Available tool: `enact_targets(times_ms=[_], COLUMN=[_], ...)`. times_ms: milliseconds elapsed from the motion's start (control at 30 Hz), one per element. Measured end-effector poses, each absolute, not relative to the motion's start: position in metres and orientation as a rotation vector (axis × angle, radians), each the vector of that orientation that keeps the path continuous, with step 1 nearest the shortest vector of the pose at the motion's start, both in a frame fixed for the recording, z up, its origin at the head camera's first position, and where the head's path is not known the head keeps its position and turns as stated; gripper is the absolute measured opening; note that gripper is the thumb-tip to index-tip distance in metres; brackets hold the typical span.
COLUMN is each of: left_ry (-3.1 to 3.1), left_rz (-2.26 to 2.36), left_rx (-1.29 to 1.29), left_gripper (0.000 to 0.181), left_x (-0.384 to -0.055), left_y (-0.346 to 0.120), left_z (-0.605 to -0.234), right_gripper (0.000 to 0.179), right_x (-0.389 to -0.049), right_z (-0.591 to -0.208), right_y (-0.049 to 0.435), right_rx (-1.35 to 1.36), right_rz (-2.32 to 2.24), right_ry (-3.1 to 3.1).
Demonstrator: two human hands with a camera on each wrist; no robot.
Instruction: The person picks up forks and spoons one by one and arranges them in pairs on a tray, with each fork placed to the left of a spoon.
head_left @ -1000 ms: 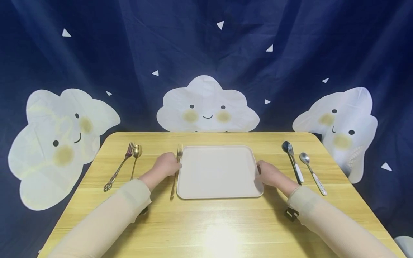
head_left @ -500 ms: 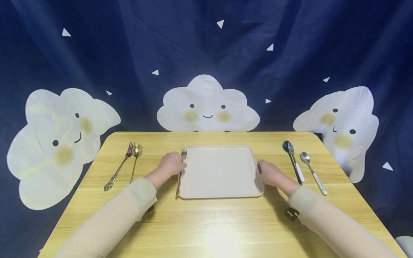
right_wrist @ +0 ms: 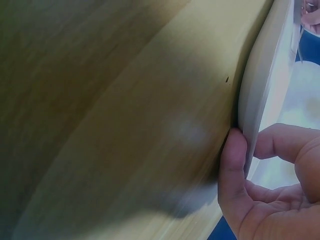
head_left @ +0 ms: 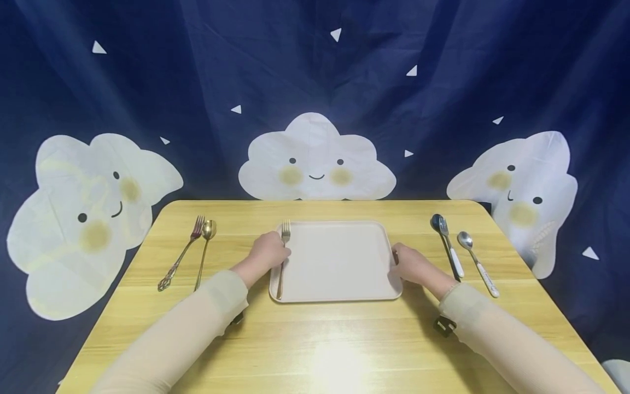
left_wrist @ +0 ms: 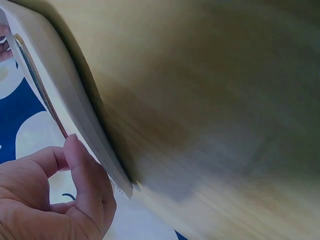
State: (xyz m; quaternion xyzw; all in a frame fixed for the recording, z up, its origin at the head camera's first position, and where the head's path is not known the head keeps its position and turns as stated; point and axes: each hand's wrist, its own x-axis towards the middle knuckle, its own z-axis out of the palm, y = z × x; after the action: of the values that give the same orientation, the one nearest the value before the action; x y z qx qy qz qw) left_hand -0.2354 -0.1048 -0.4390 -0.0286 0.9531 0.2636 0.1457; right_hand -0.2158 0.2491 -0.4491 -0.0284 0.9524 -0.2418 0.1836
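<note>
A pale rectangular tray (head_left: 339, 262) lies on the wooden table. My left hand (head_left: 267, 251) pinches a gold fork (head_left: 281, 280) between thumb and fingers over the tray's left side, tines pointing away from me. In the left wrist view, the fork's thin shaft (left_wrist: 42, 92) runs along just inside the tray's rim (left_wrist: 75, 85); whether it touches the tray I cannot tell. At the opposite side my right hand (head_left: 413, 265) holds the tray's edge. The right wrist view has the thumb and fingers (right_wrist: 233, 155) on either side of the tray's rim (right_wrist: 257, 95).
To the left lie an ornate dark-toned fork (head_left: 180, 257) and a gold spoon (head_left: 204, 251), partly behind my sleeve. On the right are a dark spoon (head_left: 436, 221), a white-handled fork (head_left: 454, 254) and a white-handled spoon (head_left: 477, 265). A blue cloud-print curtain (head_left: 315, 65) hangs behind the table (head_left: 295, 350).
My left hand has carried the gold fork rightward, from beside the tray's left edge to over its left side. The right hand and the tray stay where they were.
</note>
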Motion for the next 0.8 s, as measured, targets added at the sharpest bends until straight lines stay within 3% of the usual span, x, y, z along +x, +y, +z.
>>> enact_targets(times_ms=[800], left_ry=[2.770], left_rz=[0.775], left_rx=[-0.136], left_gripper=[0.012], left_x=[-0.2317], left_y=[-0.0942], left_z=[-0.4477], right_gripper=[0.059], right_x=[-0.2136], right_z=[-0.4497], right_y=[0.2496], right_rx=[-0.097], right_rz=[-0.692], right_ry=[2.701])
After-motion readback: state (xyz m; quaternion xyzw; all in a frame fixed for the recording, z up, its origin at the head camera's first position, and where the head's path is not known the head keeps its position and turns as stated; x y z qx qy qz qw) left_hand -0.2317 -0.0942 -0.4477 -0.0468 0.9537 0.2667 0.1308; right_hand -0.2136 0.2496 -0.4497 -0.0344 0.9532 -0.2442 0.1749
